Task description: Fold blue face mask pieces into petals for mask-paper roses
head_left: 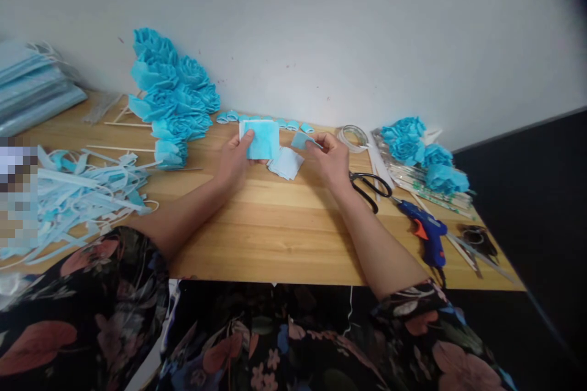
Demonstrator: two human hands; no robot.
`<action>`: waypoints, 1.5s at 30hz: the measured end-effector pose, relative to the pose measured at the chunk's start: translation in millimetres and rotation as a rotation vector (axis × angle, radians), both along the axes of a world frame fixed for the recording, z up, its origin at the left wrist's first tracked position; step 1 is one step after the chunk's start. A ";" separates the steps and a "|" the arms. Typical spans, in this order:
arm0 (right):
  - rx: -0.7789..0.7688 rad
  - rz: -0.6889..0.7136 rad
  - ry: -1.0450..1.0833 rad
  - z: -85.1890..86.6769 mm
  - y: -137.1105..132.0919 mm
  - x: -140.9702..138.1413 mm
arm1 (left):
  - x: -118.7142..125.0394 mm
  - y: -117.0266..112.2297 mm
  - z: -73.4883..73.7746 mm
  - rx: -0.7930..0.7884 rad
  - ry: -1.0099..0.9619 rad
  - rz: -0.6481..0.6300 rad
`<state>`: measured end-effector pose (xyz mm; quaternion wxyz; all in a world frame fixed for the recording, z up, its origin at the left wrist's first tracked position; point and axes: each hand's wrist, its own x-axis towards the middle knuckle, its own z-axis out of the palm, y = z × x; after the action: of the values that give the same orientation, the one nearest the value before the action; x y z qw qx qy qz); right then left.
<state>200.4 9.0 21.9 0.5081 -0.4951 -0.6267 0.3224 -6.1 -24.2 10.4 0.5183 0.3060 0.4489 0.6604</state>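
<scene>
My left hand [235,156] grips a stack of square blue fabric pieces [263,139], thumb pressed on its front face. Between the thumb and fingers of my right hand [331,156] is a single blue fabric piece [300,139], apart from the stack. Just below and between the hands, a small fanned pile of pale fabric squares [287,164] lies on the wooden table [275,220]. Behind the hands runs a row of small rolled blue pieces [288,124], partly hidden by the stack.
Blue fabric flowers [177,88] and cut strips [92,195] lie left, with face masks [36,85] behind. On the right are black-handled scissors [373,186], a tape roll [352,137], a blue glue gun [426,229] and more blue flowers [408,137]. A wall [293,30] borders the back.
</scene>
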 end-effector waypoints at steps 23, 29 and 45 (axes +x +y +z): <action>0.272 0.012 -0.661 -1.3 -15.3 -1.9 | -4.5 5.1 -5.0 0.006 -0.092 0.029; 0.148 0.126 -0.793 4.1 -19.8 -4.7 | -3.4 5.9 -4.7 -0.005 -0.204 0.027; 0.136 0.347 -0.880 12.4 -21.5 -2.2 | -5.5 2.2 -2.7 -0.002 -0.216 -0.088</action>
<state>198.2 -12.5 34.3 0.1644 -0.4383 -0.8755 0.1202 -11.7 -22.0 7.6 0.5925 0.2518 0.3774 0.6657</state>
